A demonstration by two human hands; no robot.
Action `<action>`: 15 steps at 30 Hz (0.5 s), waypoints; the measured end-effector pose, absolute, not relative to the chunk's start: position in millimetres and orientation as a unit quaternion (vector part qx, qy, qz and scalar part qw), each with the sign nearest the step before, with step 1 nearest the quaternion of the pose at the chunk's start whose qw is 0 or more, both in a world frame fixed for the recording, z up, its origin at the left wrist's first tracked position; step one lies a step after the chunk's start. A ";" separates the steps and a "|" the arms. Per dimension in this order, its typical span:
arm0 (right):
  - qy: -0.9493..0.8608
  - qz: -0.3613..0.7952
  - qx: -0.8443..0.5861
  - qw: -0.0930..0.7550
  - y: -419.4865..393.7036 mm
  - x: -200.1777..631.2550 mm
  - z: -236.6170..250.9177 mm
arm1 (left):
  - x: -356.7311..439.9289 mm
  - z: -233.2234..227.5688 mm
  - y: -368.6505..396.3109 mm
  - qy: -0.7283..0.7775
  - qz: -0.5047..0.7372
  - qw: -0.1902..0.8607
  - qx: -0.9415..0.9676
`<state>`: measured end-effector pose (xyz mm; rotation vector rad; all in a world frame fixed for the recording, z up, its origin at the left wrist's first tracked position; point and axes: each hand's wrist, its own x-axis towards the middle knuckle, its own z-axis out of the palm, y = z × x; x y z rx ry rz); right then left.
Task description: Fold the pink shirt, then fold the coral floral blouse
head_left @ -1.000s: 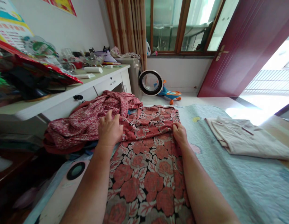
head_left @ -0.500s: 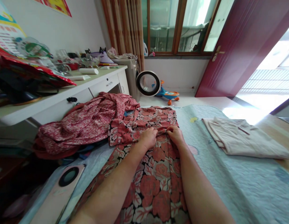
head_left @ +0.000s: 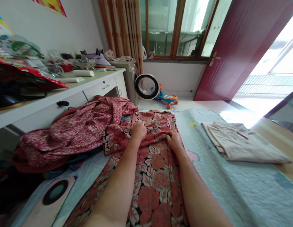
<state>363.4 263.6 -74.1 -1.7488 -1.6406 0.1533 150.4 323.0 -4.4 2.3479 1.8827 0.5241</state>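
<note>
A red, grey and black floral garment (head_left: 158, 176) lies spread over the bed before me, its far part gathered in creases and a sleeve-like piece lying out to the left. My left hand (head_left: 139, 130) rests on the upper part, fingers curled into the cloth. Lower and to the right, my right hand (head_left: 175, 140) pinches a fold near the garment's right edge. The fingertips of both hands are partly hidden by the hands and the cloth. Close by on the left is a heap of red and white patterned clothing (head_left: 77, 132).
A pale blue quilt (head_left: 208, 176) covers the bed. On it lie a folded cream garment (head_left: 243, 142) at right and a pink phone (head_left: 51, 201) at lower left. A cluttered white desk (head_left: 77, 96) runs along the left. Beyond stand a washing machine (head_left: 130, 78) with its door open and a blue ride-on toy (head_left: 167, 97).
My left hand has moved left and up along the garment, away from my right hand. The right hand keeps its hold on the fold. The view has shifted slightly.
</note>
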 end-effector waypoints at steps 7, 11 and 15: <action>-0.631 0.066 -0.699 0.330 260.9 363.5 -73.7 | 142.1 -35.4 341.8 0.669 0.226 0.032 0.708; -0.625 0.078 -0.711 0.314 260.9 361.5 -72.2 | 140.5 -37.3 341.6 0.692 0.175 0.044 0.699; -0.598 0.093 -0.747 0.276 264.3 359.5 -66.3 | 139.2 -33.5 339.1 0.691 0.151 0.042 0.705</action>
